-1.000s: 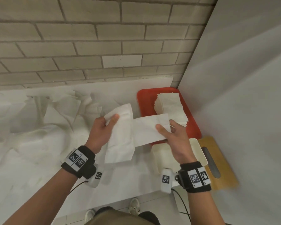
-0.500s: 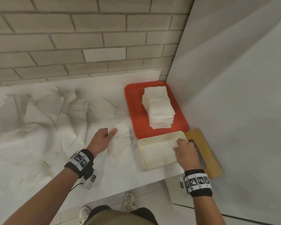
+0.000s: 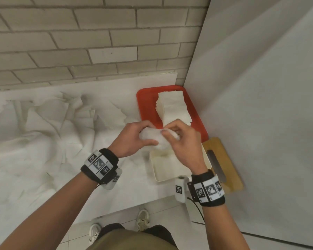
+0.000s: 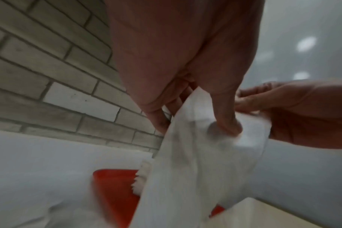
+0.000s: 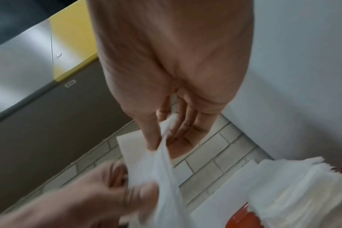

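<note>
Thin white napkin [image 3: 156,139], bunched and blurred, seemingly half folded, held aloft over the cream tray [image 3: 154,170]

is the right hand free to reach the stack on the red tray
Probably not yet: right hand and left hand both pinch a tissue, though the stack sits close, unobstructed.

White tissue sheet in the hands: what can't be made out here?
Head view: thin white tissue sheet is blurred and bunched between left-hand grip and right-hand grip; its folds are unreadable.
Head view: cream rectangular box, far end hidden under the right-hand grip.
Left wrist view: red plastic tray, mostly behind the sheet.
Right wrist view: left-hand grip blurred by motion.
</note>
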`<state>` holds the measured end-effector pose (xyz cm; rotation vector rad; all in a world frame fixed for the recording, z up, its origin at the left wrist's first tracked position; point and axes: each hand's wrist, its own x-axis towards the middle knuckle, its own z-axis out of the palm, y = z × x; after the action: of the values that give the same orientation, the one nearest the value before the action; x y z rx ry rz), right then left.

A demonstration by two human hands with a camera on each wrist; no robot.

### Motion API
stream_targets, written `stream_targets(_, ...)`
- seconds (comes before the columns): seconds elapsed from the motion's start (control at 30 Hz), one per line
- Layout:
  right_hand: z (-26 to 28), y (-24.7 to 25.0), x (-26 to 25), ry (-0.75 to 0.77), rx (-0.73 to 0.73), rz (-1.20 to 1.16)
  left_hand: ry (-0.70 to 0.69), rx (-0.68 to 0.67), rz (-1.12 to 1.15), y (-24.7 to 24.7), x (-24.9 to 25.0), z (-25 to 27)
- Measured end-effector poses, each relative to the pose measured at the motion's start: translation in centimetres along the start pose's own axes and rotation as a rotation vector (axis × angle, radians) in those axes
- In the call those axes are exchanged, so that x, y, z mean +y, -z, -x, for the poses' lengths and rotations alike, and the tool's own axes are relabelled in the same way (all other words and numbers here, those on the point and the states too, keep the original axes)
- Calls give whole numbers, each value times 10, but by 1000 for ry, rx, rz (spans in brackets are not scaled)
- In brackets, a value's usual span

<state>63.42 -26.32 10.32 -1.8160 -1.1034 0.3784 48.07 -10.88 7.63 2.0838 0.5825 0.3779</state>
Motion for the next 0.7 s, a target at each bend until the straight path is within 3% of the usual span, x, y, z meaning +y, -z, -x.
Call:
stream_targets(0.1, 14, 28, 27, -106, 156, 27, 135, 66, -44, -4, -30, 16)
stream_targets(0.2, 31, 52, 63, -310, 179, 113, 241, 133, -253, -14, -71, 53)
stream_targets(0.33, 53, 50, 106, -434, 150, 287, 223, -165, -511, -38, -117, 113)
stream_targets(0.4, 60, 38, 114, -397, 114, 355, 193, -229, -566, -41, -130, 128)
stream_targets(0.53, 63, 17, 124, -214, 7, 612, 169, -198, -587, -38, -138, 132)
stream_targets(0.7, 56, 15, 122, -230, -102, 871, 178, -129, -529, -32, -142, 133)
